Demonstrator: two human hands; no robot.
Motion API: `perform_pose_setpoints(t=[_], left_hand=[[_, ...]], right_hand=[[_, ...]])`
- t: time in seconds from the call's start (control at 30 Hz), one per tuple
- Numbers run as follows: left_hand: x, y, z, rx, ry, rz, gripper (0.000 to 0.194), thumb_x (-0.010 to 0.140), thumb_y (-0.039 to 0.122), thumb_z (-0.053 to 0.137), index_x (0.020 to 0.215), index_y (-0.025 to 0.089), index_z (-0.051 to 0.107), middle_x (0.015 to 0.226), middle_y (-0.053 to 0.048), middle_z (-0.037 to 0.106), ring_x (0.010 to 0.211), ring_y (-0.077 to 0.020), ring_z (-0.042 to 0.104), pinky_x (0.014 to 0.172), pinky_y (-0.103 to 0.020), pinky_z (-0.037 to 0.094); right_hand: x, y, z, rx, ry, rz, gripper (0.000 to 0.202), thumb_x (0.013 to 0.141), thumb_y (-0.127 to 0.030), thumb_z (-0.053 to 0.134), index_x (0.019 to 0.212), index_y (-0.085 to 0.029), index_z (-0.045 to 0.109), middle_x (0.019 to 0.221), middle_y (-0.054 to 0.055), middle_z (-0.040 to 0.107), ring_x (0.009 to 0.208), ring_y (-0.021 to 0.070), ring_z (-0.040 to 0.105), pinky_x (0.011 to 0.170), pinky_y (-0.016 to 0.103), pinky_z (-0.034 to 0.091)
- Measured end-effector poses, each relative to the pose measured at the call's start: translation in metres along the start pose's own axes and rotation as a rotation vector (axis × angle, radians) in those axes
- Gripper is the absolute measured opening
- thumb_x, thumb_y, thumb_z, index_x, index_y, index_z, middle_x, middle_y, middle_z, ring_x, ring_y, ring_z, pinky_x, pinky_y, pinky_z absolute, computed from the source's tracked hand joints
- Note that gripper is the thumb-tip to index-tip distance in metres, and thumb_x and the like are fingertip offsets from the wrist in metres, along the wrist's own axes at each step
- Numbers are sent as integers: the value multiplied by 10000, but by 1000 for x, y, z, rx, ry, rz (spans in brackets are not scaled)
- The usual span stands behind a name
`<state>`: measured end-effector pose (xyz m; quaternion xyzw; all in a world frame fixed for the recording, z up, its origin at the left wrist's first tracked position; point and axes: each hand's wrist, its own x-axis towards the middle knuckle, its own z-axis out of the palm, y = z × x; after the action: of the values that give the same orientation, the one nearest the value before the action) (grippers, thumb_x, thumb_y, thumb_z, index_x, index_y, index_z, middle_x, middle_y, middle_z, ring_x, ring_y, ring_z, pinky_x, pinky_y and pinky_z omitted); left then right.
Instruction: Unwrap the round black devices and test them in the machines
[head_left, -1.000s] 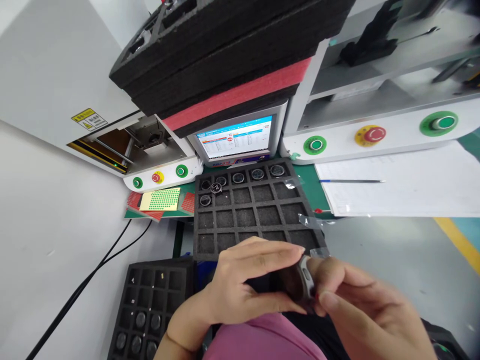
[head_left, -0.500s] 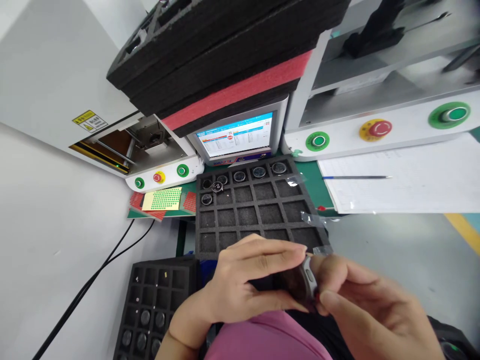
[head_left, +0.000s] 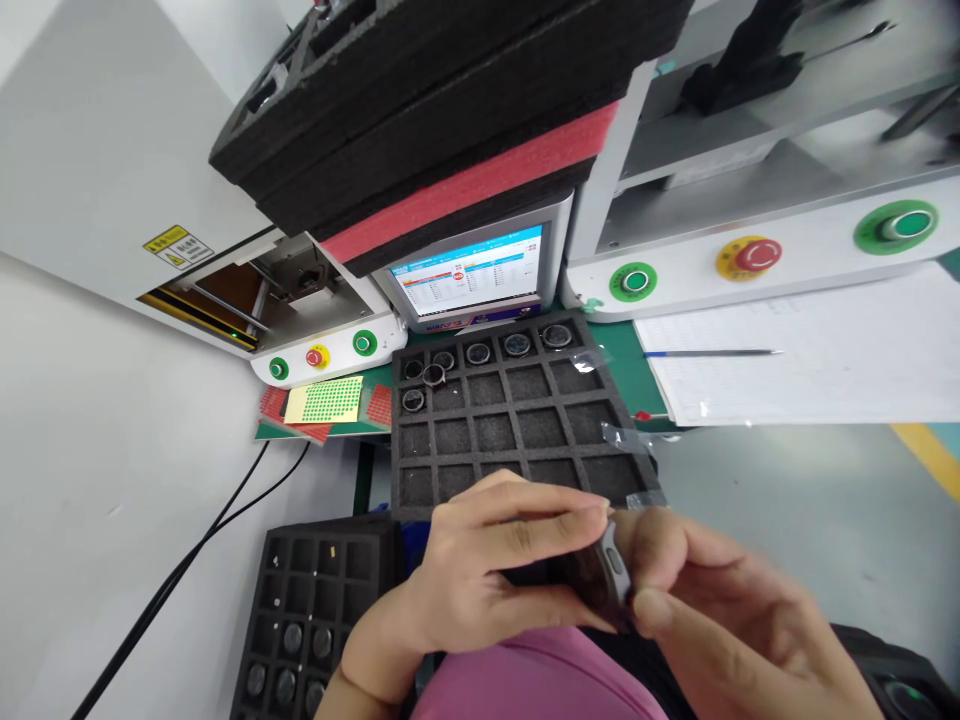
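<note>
My left hand [head_left: 502, 560] grips a grey smartwatch case [head_left: 613, 562] by its rim, fingers above and thumb below, and the case is tilted with a side button showing. My right hand [head_left: 712, 600] is closed in a pinch at the right edge of the same case. A tiny dark red bit shows beside the right thumb; what it is I cannot make out. Beyond the hands lies a black foam tray [head_left: 525, 475] with round watch cases in its far row. One watch [head_left: 434, 376] rests across the dividers at the tray's left.
A second foam tray [head_left: 360, 562] with watch cases stands lower left. Stacked foam trays [head_left: 450, 130] rise above a monitor [head_left: 472, 275]. Machines with green buttons [head_left: 634, 281] and a red button [head_left: 757, 255] flank it. Papers [head_left: 825, 370] with a pen [head_left: 712, 353] lie right; a green-dot sticker sheet [head_left: 326, 400] lies left.
The watch lying across the tray dividers showed lit digits earlier; its face is dark now. Both hands keep their hold on the smartwatch case, which has shifted slightly left.
</note>
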<state>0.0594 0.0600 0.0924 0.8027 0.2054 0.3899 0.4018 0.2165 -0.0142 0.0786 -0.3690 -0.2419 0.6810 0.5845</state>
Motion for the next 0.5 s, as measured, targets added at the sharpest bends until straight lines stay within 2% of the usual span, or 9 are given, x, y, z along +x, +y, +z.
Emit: perform_pose_setpoints(t=[0.13, 0.27, 0.33, 0.4, 0.5], left_hand=[[1, 1, 1, -9, 5, 9, 585, 853, 338, 718, 1401, 327, 515, 1154, -93, 724, 941, -198, 703, 805, -331, 563], [2, -4, 1, -18, -14, -8, 628, 822, 317, 753, 1401, 347, 512, 1165, -78, 717, 946, -195, 689, 835, -341, 558], [2, -8, 1, -27, -14, 1, 618, 822, 344, 748, 1396, 340, 520, 1162, -80, 715, 937, -189, 683, 842, -341, 555], [1, -12, 2, -76, -22, -14, 609, 822, 383, 738, 1392, 332, 528, 1161, -82, 711, 953, -192, 681, 840, -329, 558], [0, -14, 4, -168, -67, -83, 605, 842, 395, 714, 1408, 321, 514, 1257, -94, 666, 1074, -224, 659, 853, -309, 559]], right_hand=[[6, -3, 2, 108, -61, 52, 279, 769, -362, 781, 642, -216, 580, 618, -13, 513, 586, 133, 489, 546, 236, 448], [13, 1, 0, 200, 22, 100, 348, 656, -386, 867, 696, -228, 559, 635, -33, 475, 578, 120, 461, 530, 217, 436], [17, 4, -3, 136, 37, 27, 337, 663, -413, 860, 851, -271, 618, 714, -19, 511, 633, 140, 514, 567, 238, 482], [19, 6, -5, 31, 29, -113, 370, 710, -401, 831, 1016, -315, 641, 835, 7, 558, 730, 155, 570, 645, 253, 527], [22, 8, -4, -95, 10, -295, 302, 820, -374, 736, 1109, -327, 662, 1133, 57, 595, 1016, 181, 597, 830, 253, 529]])
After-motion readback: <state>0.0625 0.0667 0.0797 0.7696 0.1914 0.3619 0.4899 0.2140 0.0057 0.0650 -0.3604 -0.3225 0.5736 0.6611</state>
